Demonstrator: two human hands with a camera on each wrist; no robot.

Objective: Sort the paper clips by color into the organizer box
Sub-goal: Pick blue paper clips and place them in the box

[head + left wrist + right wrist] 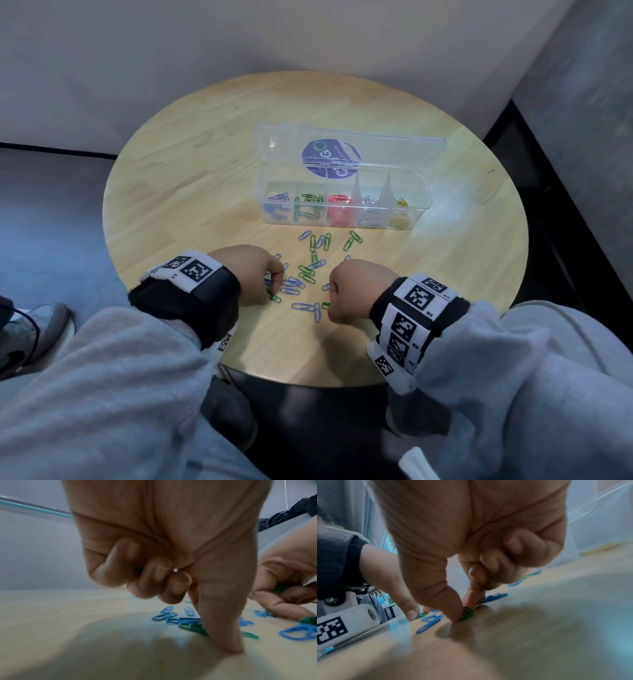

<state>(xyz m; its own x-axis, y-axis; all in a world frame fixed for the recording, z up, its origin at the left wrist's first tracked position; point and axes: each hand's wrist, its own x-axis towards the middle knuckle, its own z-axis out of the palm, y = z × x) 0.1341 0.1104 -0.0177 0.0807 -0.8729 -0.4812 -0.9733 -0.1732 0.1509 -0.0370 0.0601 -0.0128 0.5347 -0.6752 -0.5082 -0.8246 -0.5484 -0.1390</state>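
- This looks like a corner of an office or a data-recording room, not a home.
- A small round wooden table [212, 144] is pushed towards the meeting of two plain pale walls [239, 37], from 11 to 1 o'clock.
- A dark skirting strip [555, 192] runs along the foot of the wall at 2 o'clock.
- The floor [51, 205] at 9 o'clock is flat, grey and bare.
- Stationery is the only stuff out: a clear organizer box [342, 209] with coloured paper clips.
- Both wrists wear bands of printed black-and-white marker tags [416, 298], which suits a recording setup.
- The right wrist view shows, blurred, a table leg and some furniture far off at 9 o'clock.
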